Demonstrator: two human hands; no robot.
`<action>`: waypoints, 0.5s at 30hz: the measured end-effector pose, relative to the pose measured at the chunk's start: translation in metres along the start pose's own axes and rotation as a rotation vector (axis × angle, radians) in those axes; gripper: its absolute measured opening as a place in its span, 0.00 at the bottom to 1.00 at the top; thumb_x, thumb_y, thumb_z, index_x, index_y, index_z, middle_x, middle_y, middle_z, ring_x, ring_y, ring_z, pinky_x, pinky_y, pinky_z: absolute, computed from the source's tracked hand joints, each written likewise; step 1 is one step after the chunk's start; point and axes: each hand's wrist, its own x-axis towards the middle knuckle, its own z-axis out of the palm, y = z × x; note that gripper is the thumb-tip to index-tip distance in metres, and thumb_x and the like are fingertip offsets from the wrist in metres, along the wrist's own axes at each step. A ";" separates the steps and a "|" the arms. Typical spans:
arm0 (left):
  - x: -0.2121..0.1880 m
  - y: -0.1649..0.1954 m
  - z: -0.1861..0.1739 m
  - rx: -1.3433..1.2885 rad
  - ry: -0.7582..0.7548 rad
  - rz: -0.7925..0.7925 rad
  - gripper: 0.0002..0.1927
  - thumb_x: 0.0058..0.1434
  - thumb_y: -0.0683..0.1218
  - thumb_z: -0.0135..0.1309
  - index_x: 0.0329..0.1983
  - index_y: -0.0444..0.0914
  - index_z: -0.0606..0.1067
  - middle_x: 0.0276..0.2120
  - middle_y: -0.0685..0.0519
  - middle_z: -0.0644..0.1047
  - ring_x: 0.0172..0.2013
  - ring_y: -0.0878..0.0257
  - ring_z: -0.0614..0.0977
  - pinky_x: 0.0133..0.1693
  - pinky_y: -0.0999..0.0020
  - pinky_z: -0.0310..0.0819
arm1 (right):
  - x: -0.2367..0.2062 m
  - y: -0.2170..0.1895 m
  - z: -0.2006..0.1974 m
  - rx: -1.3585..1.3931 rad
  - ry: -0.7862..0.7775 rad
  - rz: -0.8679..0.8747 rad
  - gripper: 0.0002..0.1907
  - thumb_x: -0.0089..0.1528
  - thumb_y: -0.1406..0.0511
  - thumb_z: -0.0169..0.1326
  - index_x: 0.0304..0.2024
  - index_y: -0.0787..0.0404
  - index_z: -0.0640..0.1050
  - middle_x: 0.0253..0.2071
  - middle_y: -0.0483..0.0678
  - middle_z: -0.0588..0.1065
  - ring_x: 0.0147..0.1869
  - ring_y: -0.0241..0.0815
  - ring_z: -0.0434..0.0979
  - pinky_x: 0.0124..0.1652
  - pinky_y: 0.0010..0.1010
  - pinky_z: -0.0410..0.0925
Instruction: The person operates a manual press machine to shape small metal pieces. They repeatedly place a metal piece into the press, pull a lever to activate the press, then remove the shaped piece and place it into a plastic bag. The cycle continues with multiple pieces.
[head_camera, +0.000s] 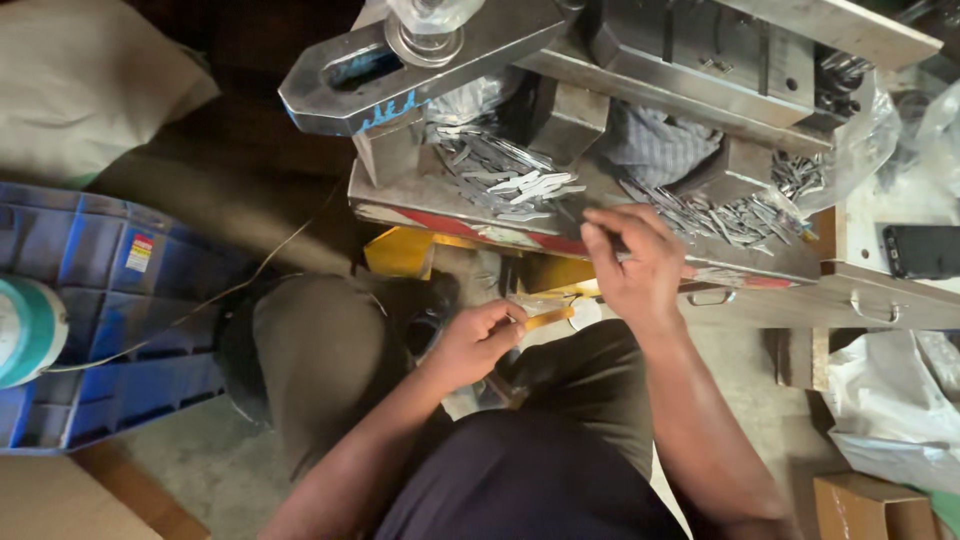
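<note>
Bare concrete floor (210, 470) runs under a seated person whose knees point toward a steel press machine (640, 60), seen from the head camera looking straight down. Against that machine's base plate (420, 195) lie two heaps of small flat metal strips: one heap (510, 175) just below the machine's long slotted arm (400, 75), a second heap (740, 215) further along the plate beside a clear plastic bag (860, 130).

His right hand (635, 265) hovers at the plate's front edge, between the heaps, its fingers curled closed on a thin strip that I can barely make out. His left hand (480, 335) sits lower, below the plate and above his lap, its grip pinched shut on a slim yellowish stick-like piece (550, 318).

Away from the machine on the left-hand side stands a blue plastic crate (120, 300). A dark phone (920, 250) rests on the worktop beside the second heap.
</note>
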 end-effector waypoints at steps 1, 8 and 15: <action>0.000 0.000 0.002 -0.015 -0.016 -0.017 0.06 0.67 0.43 0.54 0.44 0.36 0.76 0.24 0.59 0.71 0.26 0.74 0.67 0.28 0.73 0.62 | -0.002 0.004 0.002 -0.001 -0.002 0.027 0.07 0.64 0.71 0.63 0.46 0.64 0.82 0.42 0.52 0.79 0.43 0.46 0.80 0.42 0.32 0.71; 0.005 -0.003 0.003 0.048 0.003 -0.001 0.06 0.66 0.43 0.55 0.42 0.36 0.77 0.23 0.58 0.71 0.25 0.74 0.69 0.28 0.73 0.64 | 0.003 -0.012 0.014 0.008 -0.086 -0.104 0.09 0.62 0.69 0.66 0.44 0.61 0.83 0.39 0.50 0.77 0.40 0.44 0.79 0.40 0.32 0.71; 0.009 -0.008 0.004 0.068 0.031 0.016 0.07 0.65 0.44 0.56 0.43 0.35 0.78 0.24 0.56 0.76 0.27 0.72 0.73 0.30 0.72 0.69 | 0.016 -0.039 0.042 -0.104 -0.119 -0.227 0.14 0.57 0.64 0.70 0.45 0.58 0.84 0.36 0.45 0.73 0.34 0.43 0.75 0.33 0.33 0.69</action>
